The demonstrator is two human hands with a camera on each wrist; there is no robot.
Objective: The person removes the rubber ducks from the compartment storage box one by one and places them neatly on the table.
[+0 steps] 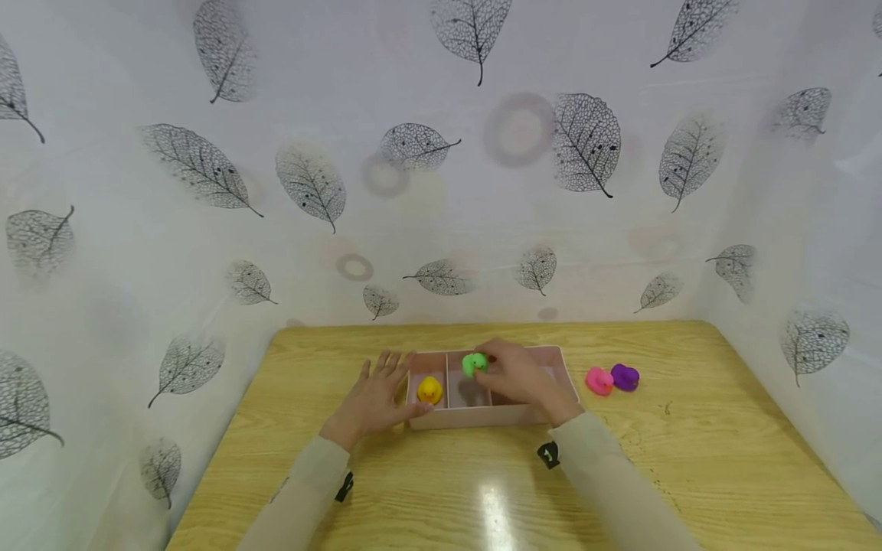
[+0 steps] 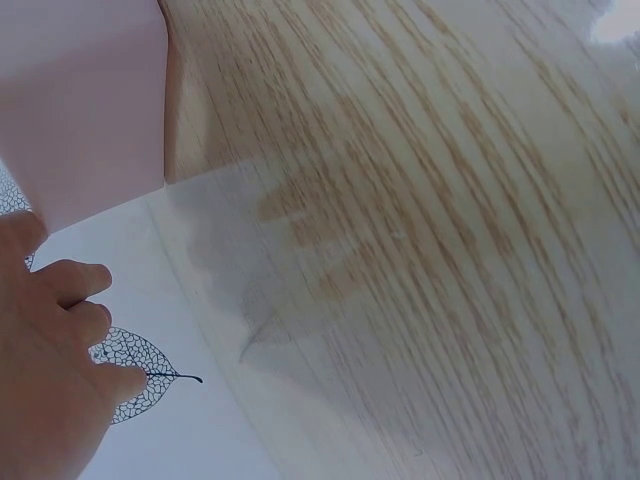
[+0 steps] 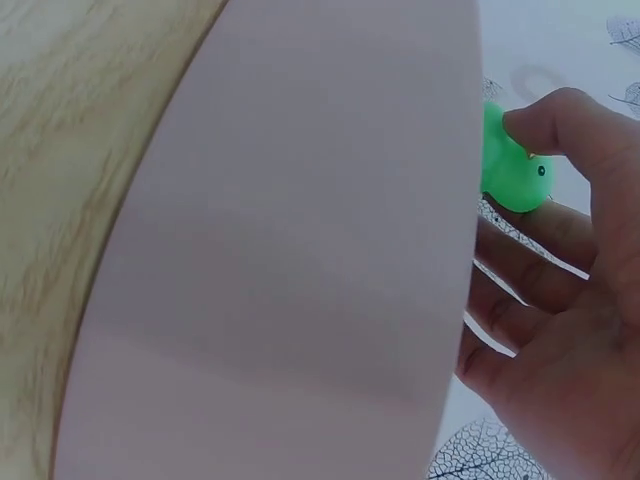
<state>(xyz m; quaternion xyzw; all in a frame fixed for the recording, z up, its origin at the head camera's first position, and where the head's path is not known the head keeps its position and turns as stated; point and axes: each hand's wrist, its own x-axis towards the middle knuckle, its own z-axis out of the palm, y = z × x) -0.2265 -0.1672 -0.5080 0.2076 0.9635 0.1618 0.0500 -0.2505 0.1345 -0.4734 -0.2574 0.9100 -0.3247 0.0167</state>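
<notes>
Over the middle compartment of the pink 3-compartment plastic tray (image 1: 482,417), the right hand (image 1: 520,379) pinches a small green rubber duck (image 1: 473,364). Left hand (image 1: 375,398), fingers spread flat, rests against the tray's left end; yellow rubber duck (image 1: 430,389) in left compartment.

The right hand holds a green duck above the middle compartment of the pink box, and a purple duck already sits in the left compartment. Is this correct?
Not quite. The duck in the left compartment is yellow, not purple; the purple duck lies on the table beside a pink duck, as the head view shows. The rest holds: the right hand holds the green duck above the box's middle compartment.
</notes>
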